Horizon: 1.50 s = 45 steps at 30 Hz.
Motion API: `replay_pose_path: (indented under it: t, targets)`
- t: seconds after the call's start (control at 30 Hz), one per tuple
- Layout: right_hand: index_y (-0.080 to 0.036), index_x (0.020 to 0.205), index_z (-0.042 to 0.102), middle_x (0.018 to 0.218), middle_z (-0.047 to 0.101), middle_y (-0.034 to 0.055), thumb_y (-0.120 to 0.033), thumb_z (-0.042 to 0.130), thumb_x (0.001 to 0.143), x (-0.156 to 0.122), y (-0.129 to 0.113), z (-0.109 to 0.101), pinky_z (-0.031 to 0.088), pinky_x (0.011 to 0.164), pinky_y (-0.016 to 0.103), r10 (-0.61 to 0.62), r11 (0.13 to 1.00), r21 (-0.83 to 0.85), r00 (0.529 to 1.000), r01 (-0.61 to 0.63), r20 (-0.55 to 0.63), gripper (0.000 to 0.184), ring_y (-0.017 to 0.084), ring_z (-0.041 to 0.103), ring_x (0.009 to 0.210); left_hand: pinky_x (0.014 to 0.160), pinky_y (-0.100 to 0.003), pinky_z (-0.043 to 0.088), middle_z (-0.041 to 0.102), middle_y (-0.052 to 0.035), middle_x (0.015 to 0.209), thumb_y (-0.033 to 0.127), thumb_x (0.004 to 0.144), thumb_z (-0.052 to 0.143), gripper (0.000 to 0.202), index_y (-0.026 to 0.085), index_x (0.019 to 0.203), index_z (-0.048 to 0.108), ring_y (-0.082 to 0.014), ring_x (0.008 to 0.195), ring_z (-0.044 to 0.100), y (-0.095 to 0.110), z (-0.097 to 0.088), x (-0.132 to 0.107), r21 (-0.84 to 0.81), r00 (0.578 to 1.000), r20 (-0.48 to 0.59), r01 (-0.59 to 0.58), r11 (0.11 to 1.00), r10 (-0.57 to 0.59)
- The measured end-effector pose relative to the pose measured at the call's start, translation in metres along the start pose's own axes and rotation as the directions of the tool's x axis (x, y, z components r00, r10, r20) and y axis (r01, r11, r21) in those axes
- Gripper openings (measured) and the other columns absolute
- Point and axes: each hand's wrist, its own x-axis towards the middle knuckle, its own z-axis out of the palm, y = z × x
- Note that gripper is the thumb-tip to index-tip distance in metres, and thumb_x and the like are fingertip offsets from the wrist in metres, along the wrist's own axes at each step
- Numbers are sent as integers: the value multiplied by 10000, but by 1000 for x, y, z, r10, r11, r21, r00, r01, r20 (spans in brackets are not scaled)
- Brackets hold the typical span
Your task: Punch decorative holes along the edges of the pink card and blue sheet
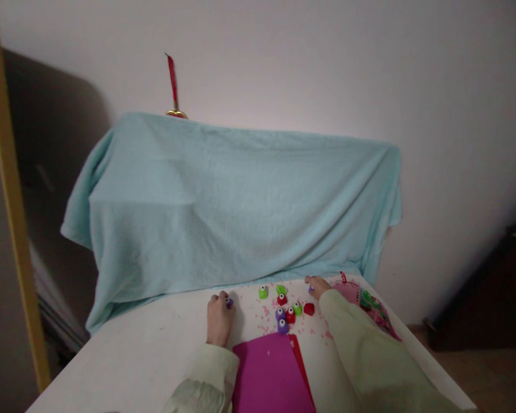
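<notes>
My left hand [219, 319] rests on the white table [146, 350] with its fingers curled round a small purple paper punch [229, 301]. My right hand [317, 285] reaches to the far side of the table, fingertips pinched on another small purple punch [311, 289]. Between the hands lie several small punches: green ones [263, 292], red ones [309, 309] and purple ones [282, 326], with pink paper bits [264, 315] scattered about. A magenta foam sheet [270, 373] lies over a red sheet [300, 358] close to me.
A light blue towel [236, 201] drapes a large object at the table's back. A pink packet with green pieces [365, 301] lies at the right edge. A yellow-edged board [8, 189] stands left; dark furniture [494, 298] stands right.
</notes>
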Motion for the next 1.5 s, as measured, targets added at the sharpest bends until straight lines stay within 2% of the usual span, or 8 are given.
replay_pose_path:
  t: [0.23,0.33,0.5,0.83,1.0,1.2,1.37,1.5]
  targets:
    - [-197,1052,571,1067,547,90,-260,611,749,-4,-5,0,365,768,288,3,998,-71,1000,-4,-11,312,221,525,993,835,-389,392,531,-106,1030,251,788,519,269,196,1050,551,-264,956,510,29,-9,-1,-92,973,-136,-200,975,187]
    - [-233,1011,583,960,577,46,-380,678,676,-14,-9,8,370,701,273,-60,996,-65,996,64,72,377,199,561,854,911,-405,361,505,-99,1134,228,799,516,364,225,1162,502,-260,1059,465,47,-7,-4,-153,941,-33,-338,928,337]
    - [-171,883,607,861,601,63,-184,727,562,-23,-7,30,365,667,260,-118,991,-50,981,127,153,343,214,569,819,967,-396,323,440,-103,1250,147,774,522,511,252,1266,431,-257,1146,411,72,6,-7,-175,862,176,-448,877,476]
    - [-153,886,621,940,572,76,-101,623,688,-2,25,25,372,780,249,-79,997,-1,995,79,-62,204,191,555,901,809,-305,385,565,-103,908,59,781,424,217,138,880,600,-205,894,530,96,42,18,-99,887,321,-317,943,332]
    - [-149,872,635,1032,539,94,-91,590,727,-1,26,35,373,830,246,-74,997,19,991,77,-110,163,187,555,947,804,-257,375,579,-71,925,-31,659,448,391,160,962,603,-178,911,538,85,18,15,-52,877,367,-312,949,308]
    - [-148,864,637,1069,520,117,-89,570,734,-4,17,41,389,806,282,-56,998,18,992,59,-114,157,207,565,923,765,-247,392,607,-44,877,-26,624,476,418,200,947,618,-173,869,554,48,-21,3,15,766,564,-383,924,309]
    - [-179,1019,605,1144,486,122,-153,580,737,-13,6,28,393,778,316,-84,996,17,987,87,-136,284,215,566,888,735,-257,404,594,-72,937,16,705,451,306,193,898,610,-187,889,555,31,-31,-9,103,778,576,-375,921,253]
    - [-259,1101,571,1130,505,49,-238,634,703,-18,-12,20,377,825,291,-221,970,73,969,230,-112,403,198,541,950,773,-263,408,570,-81,988,26,734,437,298,198,915,600,-191,954,539,34,-36,-12,126,782,571,-384,915,250]
